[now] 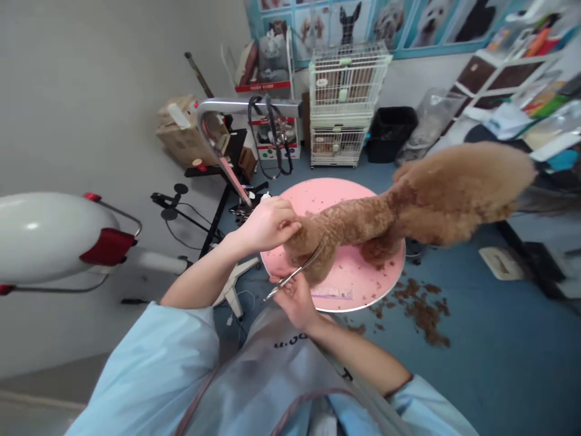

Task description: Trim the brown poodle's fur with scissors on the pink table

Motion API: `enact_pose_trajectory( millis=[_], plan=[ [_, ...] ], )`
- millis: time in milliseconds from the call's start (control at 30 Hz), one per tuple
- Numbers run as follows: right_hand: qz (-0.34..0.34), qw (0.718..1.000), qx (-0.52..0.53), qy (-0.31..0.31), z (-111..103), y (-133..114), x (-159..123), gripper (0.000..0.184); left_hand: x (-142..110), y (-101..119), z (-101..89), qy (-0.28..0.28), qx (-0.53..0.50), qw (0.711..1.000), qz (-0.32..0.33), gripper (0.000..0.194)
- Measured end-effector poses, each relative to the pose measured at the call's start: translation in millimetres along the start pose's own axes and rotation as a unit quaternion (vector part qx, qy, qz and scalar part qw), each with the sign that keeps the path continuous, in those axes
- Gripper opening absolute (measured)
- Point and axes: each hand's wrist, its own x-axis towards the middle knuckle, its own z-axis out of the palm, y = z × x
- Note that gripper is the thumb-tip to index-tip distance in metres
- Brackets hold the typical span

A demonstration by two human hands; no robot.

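Note:
A brown curly-haired dog stands on a round pink grooming table, head toward the right. My left hand is closed around the fur at the dog's rear end, holding it up. Just below, my right hand grips a pair of scissors whose blades point up into the fur under the rear. A pink comb lies on the table's near edge beside my right hand.
Clipped brown fur litters the blue floor right of the table. A metal grooming arm with black loops rises at the table's left. A white dryer sits far left. Wire cages and shelves line the back wall.

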Motion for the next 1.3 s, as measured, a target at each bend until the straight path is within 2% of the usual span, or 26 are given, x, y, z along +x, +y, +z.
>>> enact_pose_trajectory(
  millis=[167, 267, 333, 433, 533, 600, 700, 767, 833, 867, 900, 933, 967, 1000, 1067, 1133, 1167, 1233, 1300],
  plan=[
    [-0.011, 0.998, 0.018, 0.061, 25, 4, 14, 0.037, 10, -14, -0.5, -0.021, -0.026, 0.997, 0.065, 0.026],
    [-0.034, 0.996, 0.015, 0.085, 30, 8, 15, 0.037, 23, -23, -0.6, -0.041, -0.052, 0.991, 0.113, 0.027],
    [-0.062, 0.993, -0.003, 0.105, 24, 11, 8, 0.036, 35, -29, -0.3, -0.070, -0.076, 0.982, 0.156, 0.026],
    [-0.094, 0.983, -0.082, 0.137, 2, 11, -9, 0.036, 54, -35, 1.2, -0.120, -0.122, 0.957, 0.233, 0.023],
    [-0.030, 0.954, -0.273, 0.122, -19, -2, -29, 0.026, 67, -37, 2.0, -0.165, -0.163, 0.933, 0.274, 0.022],
    [0.000, 0.898, -0.434, 0.075, -23, -18, -38, 0.034, 71, -36, 1.3, -0.184, -0.183, 0.923, 0.284, 0.021],
    [0.021, 0.770, -0.638, -0.015, -11, -46, -43, 0.032, 72, -34, -0.9, -0.198, -0.190, 0.914, 0.298, 0.019],
    [0.070, 0.684, -0.722, -0.075, 3, -60, -40, 0.033, 73, -34, -1.6, -0.196, -0.191, 0.907, 0.320, 0.018],
    [0.115, 0.611, -0.775, -0.114, 16, -69, -36, 0.036, 74, -36, -0.9, -0.195, -0.196, 0.897, 0.345, 0.019],
    [0.136, 0.585, -0.791, -0.120, 21, -72, -33, 0.036, 75, -36, -0.2, -0.196, -0.199, 0.892, 0.356, 0.019],
    [0.158, 0.570, -0.797, -0.121, 26, -75, -30, 0.035, 76, -37, 0.9, -0.197, -0.201, 0.887, 0.366, 0.019],
    [0.189, 0.572, -0.789, -0.119, 30, -78, -28, 0.034, 77, -38, 2.3, -0.197, -0.202, 0.884, 0.373, 0.019],
    [0.231, 0.590, -0.765, -0.121, 32, -82, -25, 0.034, 79, -39, 4.1, -0.196, -0.204, 0.882, 0.377, 0.019],
    [0.278, 0.622, -0.720, -0.129, 34, -86, -23, 0.035, 80, -39, 6.3, -0.194, -0.205, 0.881, 0.379, 0.019],
    [0.363, 0.713, -0.576, -0.166, 33, -93, -21, 0.034, 83, -40, 12.1, -0.187, -0.212, 0.880, 0.382, 0.018],
    [0.410, 0.794, -0.403, -0.199, 27, -102, -21, 0.040, 86, -39, 19.2, -0.183, -0.227, 0.876, 0.384, 0.018],
    [0.418, 0.821, -0.331, -0.202, 24, -106, -22, 0.048, 88, -39, 22.6, -0.181, -0.236, 0.873, 0.386, 0.018],
    [0.429, 0.852, -0.240, -0.181, 15, -115, -23, 0.057, 90, -38, 27.7, -0.181, -0.251, 0.870, 0.385, 0.019],
    [0.433, 0.865, -0.199, -0.156, 8, -124, -24, 0.055, 92, -37, 29.7, -0.183, -0.260, 0.867, 0.383, 0.018]
  ],
)
